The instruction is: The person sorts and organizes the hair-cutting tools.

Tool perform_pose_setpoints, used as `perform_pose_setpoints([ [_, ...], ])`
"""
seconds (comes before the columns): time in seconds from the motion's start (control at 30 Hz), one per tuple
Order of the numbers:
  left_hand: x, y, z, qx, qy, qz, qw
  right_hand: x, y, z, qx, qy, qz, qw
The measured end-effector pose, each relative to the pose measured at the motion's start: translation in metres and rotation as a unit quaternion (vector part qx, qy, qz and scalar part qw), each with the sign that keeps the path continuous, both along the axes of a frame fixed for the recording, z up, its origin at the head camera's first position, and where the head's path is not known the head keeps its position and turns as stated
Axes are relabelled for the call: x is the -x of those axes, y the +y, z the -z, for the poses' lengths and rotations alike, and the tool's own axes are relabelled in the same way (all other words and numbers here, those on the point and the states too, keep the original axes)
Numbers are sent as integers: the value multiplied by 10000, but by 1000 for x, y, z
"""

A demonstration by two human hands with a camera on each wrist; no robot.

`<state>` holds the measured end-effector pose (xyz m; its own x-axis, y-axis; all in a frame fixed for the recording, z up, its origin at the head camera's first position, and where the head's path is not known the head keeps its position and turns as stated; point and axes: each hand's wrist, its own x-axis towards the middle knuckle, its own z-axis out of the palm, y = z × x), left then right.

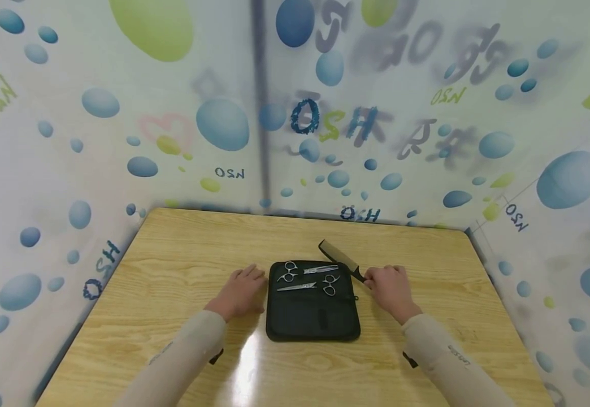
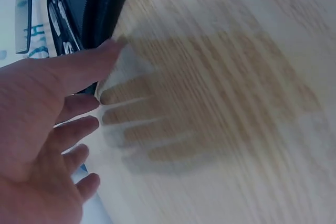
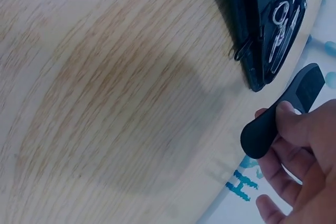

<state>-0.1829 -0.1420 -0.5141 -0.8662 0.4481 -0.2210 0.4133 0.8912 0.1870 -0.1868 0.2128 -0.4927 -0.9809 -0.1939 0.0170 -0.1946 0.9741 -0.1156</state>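
Observation:
An opened black zip case (image 1: 295, 322) lies flat on the table. In its upper half are two pairs of silver scissors, one with blades (image 1: 320, 270) pointing right and the other with blades (image 1: 295, 287) pointing left. My right hand (image 1: 389, 288) pinches the dark handle of a comb (image 1: 339, 257) between thumb and fingers, off the case's right side. The comb slants up and left past the case's top right corner. Beside the case's left edge is my left hand (image 1: 244, 291), fingers loosely extended and nothing held; its thumb (image 2: 89, 66) reaches the case edge in the left wrist view.
The wooden table (image 1: 188, 243) backs onto walls (image 1: 173, 102) printed with blue and green drops. A small zipper pull (image 3: 241, 51) sticks out from the case's right side. Light glares off the tabletop in front of the left hand.

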Motion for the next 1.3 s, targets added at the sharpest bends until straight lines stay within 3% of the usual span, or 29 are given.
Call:
perform_pose_setpoints([
  [0.23,1,-3,6,-485,1034,-165,9933,-1,-10,2,58,-48,-652,9978],
  [0.4,-2,2,3,-948,1988,36,9754,-2,-19,0,168,-290,-1204,9922],
  [0.5,-4,7,1,-1050,2373,193,9656,-3,-24,-2,302,-473,-1344,9893],
  [0.8,-6,16,3,-1054,2874,505,9507,-7,-33,0,383,-508,-1759,9824],
  [1.03,-7,19,4,-1076,2985,771,9452,-9,-36,0,549,-387,-2172,9738],
  [1.3,-5,23,5,-1275,3203,1135,9318,-7,-35,3,717,-538,-2467,9649],
])
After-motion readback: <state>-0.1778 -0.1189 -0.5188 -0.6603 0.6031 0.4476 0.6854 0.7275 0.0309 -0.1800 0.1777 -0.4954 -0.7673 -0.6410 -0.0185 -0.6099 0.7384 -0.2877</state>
